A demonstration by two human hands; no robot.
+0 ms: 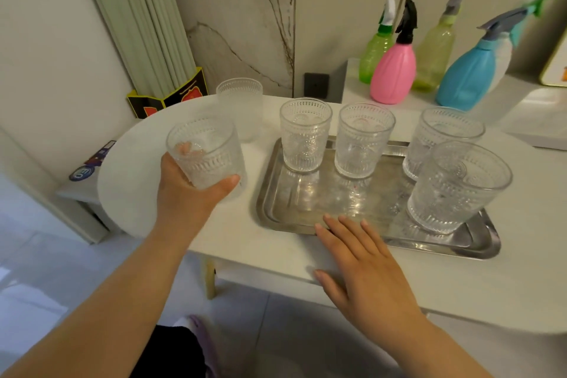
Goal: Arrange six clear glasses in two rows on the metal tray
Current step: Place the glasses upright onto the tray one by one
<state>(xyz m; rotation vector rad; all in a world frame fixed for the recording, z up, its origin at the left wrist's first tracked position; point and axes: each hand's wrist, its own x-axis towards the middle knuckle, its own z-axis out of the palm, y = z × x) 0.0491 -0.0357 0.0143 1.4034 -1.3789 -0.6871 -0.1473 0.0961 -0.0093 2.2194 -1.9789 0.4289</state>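
Tray (276, 193) front-left lies open; glasses (363, 139) crowd back and right

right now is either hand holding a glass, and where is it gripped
The left hand holds one clear glass around its lower body, thumb across the front. The right hand holds nothing.

Both bare forearms reach forward from the bottom of the view. The left hand (187, 190) is raised and cupped around a glass (205, 152), thumb pressed across its near side low down, fingers wrapped behind and showing dimly through the clear wall, wrist bent slightly upward. The right hand (365, 258) lies flat, palm down, empty, on the worktop (276, 252) near its front edge; its fingers are straight and a little spread, the tips just reaching the near rim of the tray (267, 193), thumb splayed out to the left
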